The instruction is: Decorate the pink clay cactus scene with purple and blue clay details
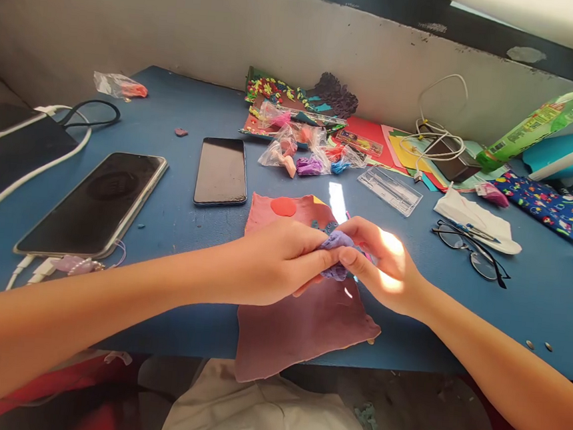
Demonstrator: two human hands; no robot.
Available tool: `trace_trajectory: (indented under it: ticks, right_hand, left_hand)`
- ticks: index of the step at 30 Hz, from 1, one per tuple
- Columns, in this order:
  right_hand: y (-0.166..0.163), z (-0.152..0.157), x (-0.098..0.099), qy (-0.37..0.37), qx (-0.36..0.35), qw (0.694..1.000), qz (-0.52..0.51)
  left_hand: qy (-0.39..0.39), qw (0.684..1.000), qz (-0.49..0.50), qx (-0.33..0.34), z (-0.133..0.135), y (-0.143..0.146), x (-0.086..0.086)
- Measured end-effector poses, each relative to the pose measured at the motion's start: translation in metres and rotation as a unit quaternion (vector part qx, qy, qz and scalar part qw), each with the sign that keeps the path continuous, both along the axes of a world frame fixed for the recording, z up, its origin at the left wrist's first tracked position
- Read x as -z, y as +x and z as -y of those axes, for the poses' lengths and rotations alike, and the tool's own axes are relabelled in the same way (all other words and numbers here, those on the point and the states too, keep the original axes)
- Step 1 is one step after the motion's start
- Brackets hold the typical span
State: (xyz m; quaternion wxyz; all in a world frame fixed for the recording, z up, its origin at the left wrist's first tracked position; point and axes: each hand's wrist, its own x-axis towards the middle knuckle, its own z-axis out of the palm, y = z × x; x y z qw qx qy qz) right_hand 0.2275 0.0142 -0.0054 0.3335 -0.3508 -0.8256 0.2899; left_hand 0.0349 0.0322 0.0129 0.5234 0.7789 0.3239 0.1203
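Note:
Both hands meet over a pink sheet (301,330) that lies on the blue table (174,232) and hangs over its front edge. My left hand (275,261) and my right hand (385,264) pinch a small lump of purple clay (337,241) between their fingertips. A flat orange-red disc (284,206) lies on the sheet's far left part. Small bags of coloured clay (304,153) lie behind the sheet.
Two phones lie at the left, a large one (97,202) on a cable and a smaller one (221,170). Glasses (469,248), a clear plastic case (389,190), a white cloth (477,218), coloured paper (373,139), a charger with cable (442,152) and a green bottle (545,120) sit at the right.

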Motion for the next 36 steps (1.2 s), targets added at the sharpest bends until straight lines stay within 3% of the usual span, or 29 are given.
trace_trajectory:
  ticks: [8, 15, 20, 25, 32, 36]
  right_hand:
    - [0.002, 0.0, -0.005, -0.078, 0.041, 0.994, -0.063]
    - [0.004, -0.008, -0.002, 0.025, 0.159, 0.986, -0.049]
    - [0.004, -0.012, 0.002, 0.051, 0.232, 0.966, -0.099]
    - [0.004, -0.012, 0.0, 0.012, 0.221, 0.964, -0.146]
    - [0.002, -0.008, -0.005, -0.096, 0.062, 0.983, -0.141]
    - [0.0, -0.006, -0.009, -0.156, 0.054, 0.98, -0.108]
  left_hand:
    - [0.005, 1.0, 0.007, 0.018, -0.006, 0.0, -0.001]
    - [0.001, 0.997, 0.063, -0.033, -0.01, 0.0, 0.0]
    - [-0.057, 0.993, 0.081, -0.062, -0.011, -0.001, -0.001]
    - [-0.091, 0.988, 0.097, -0.079, -0.009, -0.001, 0.0]
    - [-0.106, 0.984, 0.094, -0.107, -0.008, 0.0, 0.004]
    - [-0.092, 0.991, 0.044, -0.088, -0.008, -0.001, 0.004]
